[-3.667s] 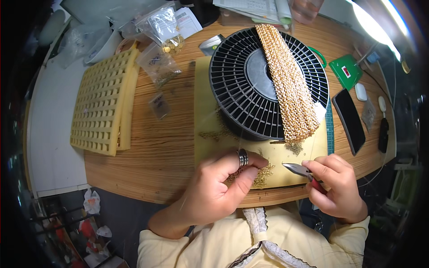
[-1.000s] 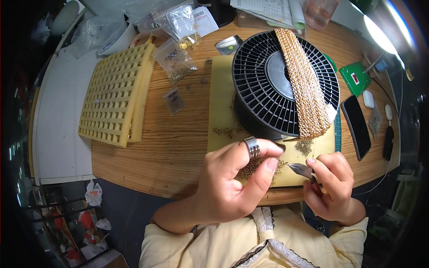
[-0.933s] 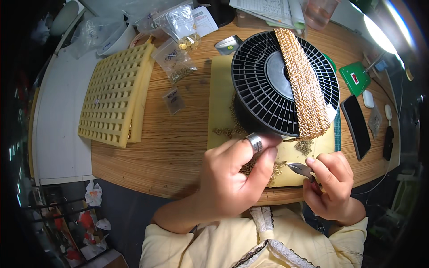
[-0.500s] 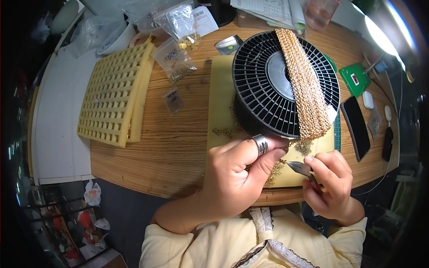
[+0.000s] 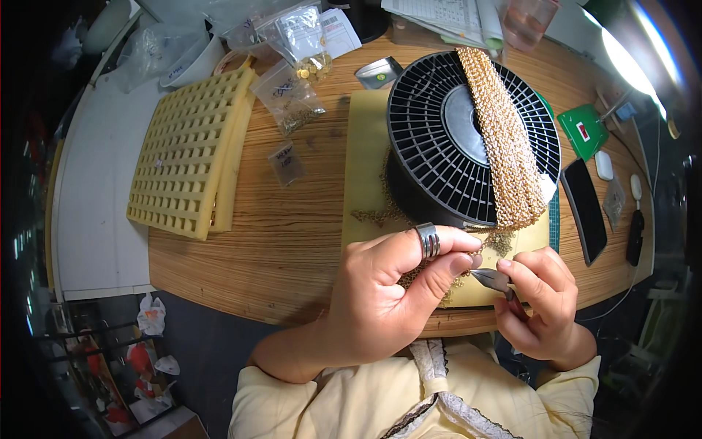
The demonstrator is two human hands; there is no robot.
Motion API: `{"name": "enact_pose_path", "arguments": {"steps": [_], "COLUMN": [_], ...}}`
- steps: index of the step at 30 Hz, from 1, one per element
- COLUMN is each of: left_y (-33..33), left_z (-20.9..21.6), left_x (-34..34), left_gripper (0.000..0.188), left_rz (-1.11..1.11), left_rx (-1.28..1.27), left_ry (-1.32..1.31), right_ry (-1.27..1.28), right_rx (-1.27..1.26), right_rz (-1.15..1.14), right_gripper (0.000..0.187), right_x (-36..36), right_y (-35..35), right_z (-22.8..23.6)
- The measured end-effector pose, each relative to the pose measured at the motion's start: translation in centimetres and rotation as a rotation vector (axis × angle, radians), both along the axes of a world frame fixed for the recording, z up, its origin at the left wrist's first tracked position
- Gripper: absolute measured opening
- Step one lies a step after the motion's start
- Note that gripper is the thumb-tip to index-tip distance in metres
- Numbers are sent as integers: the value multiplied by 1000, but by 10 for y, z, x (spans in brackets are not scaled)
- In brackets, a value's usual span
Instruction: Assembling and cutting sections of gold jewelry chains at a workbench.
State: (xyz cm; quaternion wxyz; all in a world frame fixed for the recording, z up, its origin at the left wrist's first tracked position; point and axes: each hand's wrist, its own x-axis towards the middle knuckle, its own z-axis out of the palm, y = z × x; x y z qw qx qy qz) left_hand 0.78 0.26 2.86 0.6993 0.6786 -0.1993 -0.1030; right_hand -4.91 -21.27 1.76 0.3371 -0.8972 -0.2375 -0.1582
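Observation:
My left hand [image 5: 398, 289], with a wide silver ring on a finger, pinches a bit of gold chain [image 5: 477, 253] between thumb and forefinger. My right hand [image 5: 541, 296] is closed round a pair of pliers [image 5: 494, 279], whose pointed metal tip sits right by my left thumb. Whether the jaws grip a link is too small to tell. Just beyond my hands stands a black spool [image 5: 439, 139] with a thick band of gold chain [image 5: 504, 139] draped across its top. More chain [image 5: 501, 241] lies on the yellow mat [image 5: 363, 161] below, partly hidden by my left hand.
To the left stand stacked yellow foam trays [image 5: 186, 154] with square pockets. Small plastic bags [image 5: 287, 162] and gold discs [image 5: 313, 66] lie farther back. On the right are a phone [image 5: 583, 208], a green card [image 5: 583, 130], a white case [image 5: 603, 165] and a black-handled tool [image 5: 635, 230].
The pliers' tip has come up against my left fingertips, where a small gap showed before. My left thumb and forefinger have shifted slightly right. The view has moved a little.

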Motion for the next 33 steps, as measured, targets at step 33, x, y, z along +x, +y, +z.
{"name": "enact_pose_path", "arguments": {"steps": [33], "left_y": [11], "left_z": [-6], "left_x": [-5], "left_gripper": [42], "left_rz": [84], "left_rx": [452], "left_ry": [-596], "right_ry": [-398], "right_rx": [-282], "right_rz": [-95], "right_gripper": [49], "right_x": [8], "right_y": [16], "right_z": [0]}}
